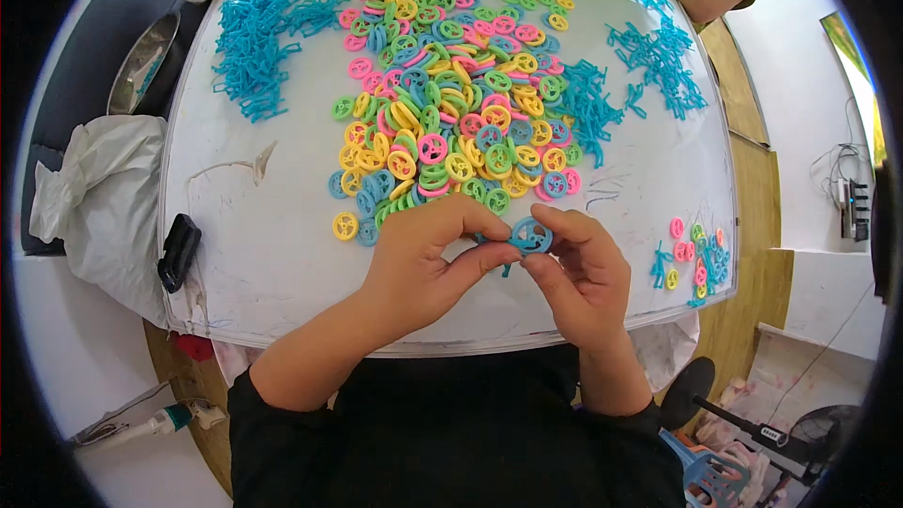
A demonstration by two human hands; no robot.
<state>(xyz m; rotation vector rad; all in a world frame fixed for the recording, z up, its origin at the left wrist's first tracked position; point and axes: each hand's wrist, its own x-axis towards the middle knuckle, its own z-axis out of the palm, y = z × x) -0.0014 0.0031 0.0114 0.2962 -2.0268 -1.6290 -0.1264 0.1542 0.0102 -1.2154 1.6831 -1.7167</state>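
Blue plastic, that's what it comes down to: 1 round spoked blue plastic wheel (536, 235) sits just right of centre in the frame, rim pinched by the right hand's (593, 273) thumb and index finger. Facing it from the left, the left hand (420, 249) has its thumb and index finger closed on a thin teal plastic piece (516, 244). Best I can tell its long axis runs roughly left to right, pointing at the wheel, with 1 short end poking out below; fingertips hide the rest. The 2 parts overlap in view, can't tell if they're actually joined. Wheel's nearer the right hand, teal piece nearer the left, so I'd say lining up the 2 is the fiddly bit. Room-wise, the big heap of pink, yellow, green and blue plastic wheels (432, 149) crowds right above the knuckles, so up-frame is tight. White tabletop (301, 165) shows off to the left, and its front edge (470, 347) runs below, near the wrists, so there's some elbow room down there.
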